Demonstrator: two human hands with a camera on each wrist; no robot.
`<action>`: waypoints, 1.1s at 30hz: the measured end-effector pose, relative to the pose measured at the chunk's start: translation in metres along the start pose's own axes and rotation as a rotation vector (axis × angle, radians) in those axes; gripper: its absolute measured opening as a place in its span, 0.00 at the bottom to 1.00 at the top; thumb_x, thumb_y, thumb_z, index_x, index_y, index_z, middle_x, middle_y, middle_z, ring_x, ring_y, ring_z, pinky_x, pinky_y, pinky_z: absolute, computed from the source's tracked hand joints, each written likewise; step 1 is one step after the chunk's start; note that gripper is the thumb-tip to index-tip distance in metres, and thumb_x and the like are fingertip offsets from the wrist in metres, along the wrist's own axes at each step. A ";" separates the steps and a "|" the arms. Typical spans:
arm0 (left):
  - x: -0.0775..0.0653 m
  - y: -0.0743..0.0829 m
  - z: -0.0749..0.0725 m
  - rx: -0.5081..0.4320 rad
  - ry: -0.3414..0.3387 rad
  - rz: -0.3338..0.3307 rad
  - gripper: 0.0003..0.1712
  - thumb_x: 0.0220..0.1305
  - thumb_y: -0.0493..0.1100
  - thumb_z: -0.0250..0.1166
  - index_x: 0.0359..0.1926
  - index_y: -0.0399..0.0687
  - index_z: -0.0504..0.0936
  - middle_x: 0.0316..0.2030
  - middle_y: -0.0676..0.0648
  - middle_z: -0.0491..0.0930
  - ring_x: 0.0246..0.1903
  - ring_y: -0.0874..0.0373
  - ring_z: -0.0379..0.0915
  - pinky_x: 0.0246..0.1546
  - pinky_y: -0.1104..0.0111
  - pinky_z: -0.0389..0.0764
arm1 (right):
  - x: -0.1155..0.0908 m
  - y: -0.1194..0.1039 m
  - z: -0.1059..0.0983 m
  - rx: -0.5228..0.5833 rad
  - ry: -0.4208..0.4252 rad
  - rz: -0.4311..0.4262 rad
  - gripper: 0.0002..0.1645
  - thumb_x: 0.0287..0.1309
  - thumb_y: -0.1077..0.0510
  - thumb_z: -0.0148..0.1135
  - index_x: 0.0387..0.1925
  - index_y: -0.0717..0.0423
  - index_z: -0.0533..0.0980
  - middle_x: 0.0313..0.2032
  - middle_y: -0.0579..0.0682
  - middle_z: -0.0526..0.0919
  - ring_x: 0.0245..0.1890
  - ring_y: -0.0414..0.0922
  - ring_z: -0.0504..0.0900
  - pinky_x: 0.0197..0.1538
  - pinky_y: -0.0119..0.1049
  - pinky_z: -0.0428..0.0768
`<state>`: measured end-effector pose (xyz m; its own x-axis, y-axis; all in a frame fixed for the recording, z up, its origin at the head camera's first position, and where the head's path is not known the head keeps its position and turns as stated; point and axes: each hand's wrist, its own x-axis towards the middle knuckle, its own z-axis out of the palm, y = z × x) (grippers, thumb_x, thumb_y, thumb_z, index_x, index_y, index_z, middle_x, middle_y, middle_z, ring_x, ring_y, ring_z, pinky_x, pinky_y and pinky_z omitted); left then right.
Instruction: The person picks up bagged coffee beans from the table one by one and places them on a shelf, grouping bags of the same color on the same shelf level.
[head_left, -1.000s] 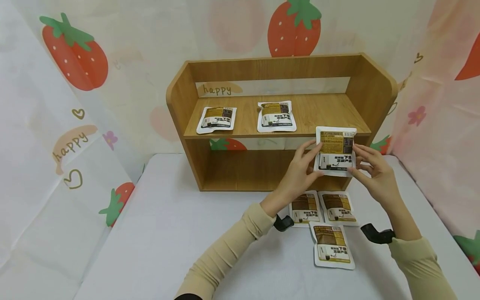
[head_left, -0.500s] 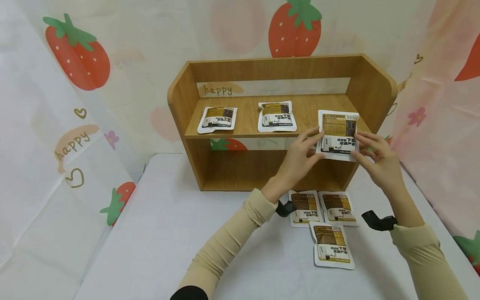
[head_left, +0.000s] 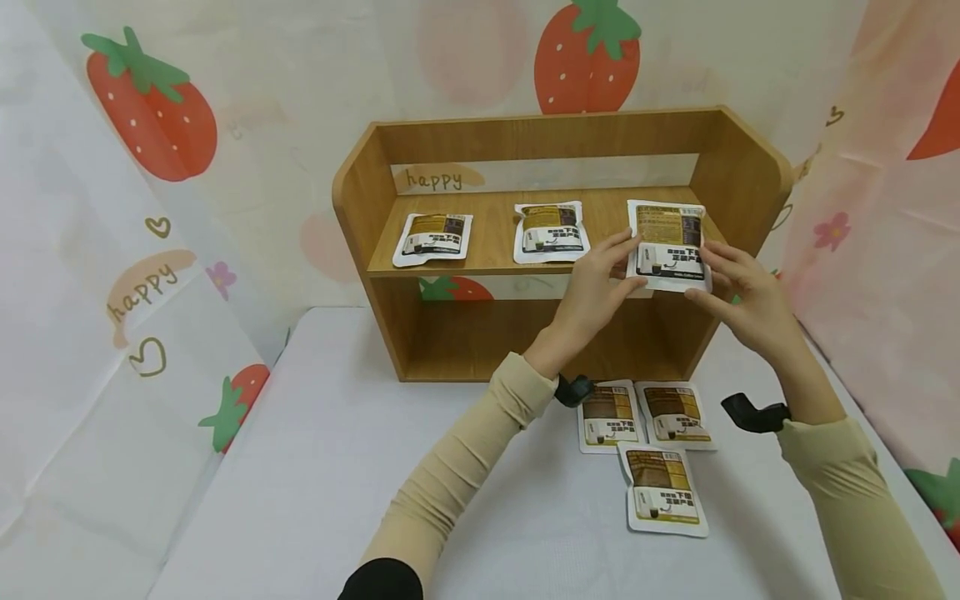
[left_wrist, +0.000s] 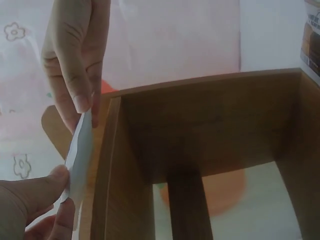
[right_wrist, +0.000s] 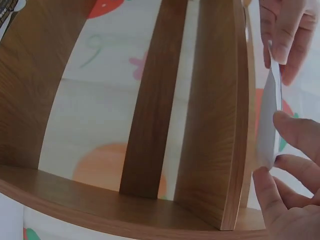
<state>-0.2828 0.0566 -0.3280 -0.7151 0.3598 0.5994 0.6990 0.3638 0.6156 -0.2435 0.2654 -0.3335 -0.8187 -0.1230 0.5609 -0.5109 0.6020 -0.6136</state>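
Between both hands is a white packet (head_left: 667, 246) with a brown and white label, at the front edge of the wooden shelf unit's (head_left: 480, 271) upper board, on the right. My left hand (head_left: 588, 287) pinches its left side, thumb and fingers on opposite faces. My right hand (head_left: 746, 292) pinches the right side the same way. Edge-on, the packet (left_wrist: 79, 155) shows in the left wrist view, with a hand at each side. Two like packets lie on the upper board: one at the left (head_left: 433, 239), one in the middle (head_left: 551, 232).
Several more packets (head_left: 667, 490) lie on the white table (head_left: 315, 467) in front of the unit's right part. The unit's lower compartment (head_left: 480, 337) has a wooden floor. Strawberry-printed sheets (head_left: 262, 100) hang behind and at the sides.
The held packet has risen from below the upper board's front edge and moved back over it, both hands travelling along with it. The other packets have stayed put.
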 end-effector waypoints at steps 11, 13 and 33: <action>0.011 -0.009 0.004 0.166 -0.023 -0.037 0.28 0.54 0.43 0.68 0.57 0.41 0.75 0.59 0.43 0.71 0.60 0.55 0.66 0.58 0.77 0.66 | 0.014 0.005 0.000 -0.086 0.025 -0.077 0.28 0.51 0.64 0.66 0.55 0.67 0.72 0.57 0.64 0.72 0.56 0.64 0.70 0.57 0.21 0.68; 0.013 -0.010 0.004 0.208 -0.040 -0.040 0.26 0.56 0.45 0.66 0.56 0.43 0.76 0.60 0.44 0.71 0.61 0.55 0.65 0.59 0.76 0.65 | 0.016 0.005 0.000 -0.103 0.019 -0.066 0.28 0.52 0.63 0.66 0.56 0.66 0.72 0.57 0.64 0.72 0.57 0.63 0.70 0.60 0.36 0.70; 0.032 -0.006 0.012 0.432 -0.134 -0.051 0.21 0.64 0.48 0.59 0.56 0.45 0.77 0.57 0.45 0.74 0.57 0.54 0.70 0.59 0.71 0.68 | 0.037 0.013 0.006 -0.157 0.034 -0.025 0.20 0.58 0.65 0.60 0.52 0.69 0.74 0.53 0.65 0.75 0.48 0.58 0.77 0.40 0.06 0.62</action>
<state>-0.3097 0.0758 -0.3188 -0.7616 0.4296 0.4853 0.6207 0.6988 0.3556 -0.2813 0.2640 -0.3237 -0.7955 -0.1140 0.5951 -0.4813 0.7156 -0.5062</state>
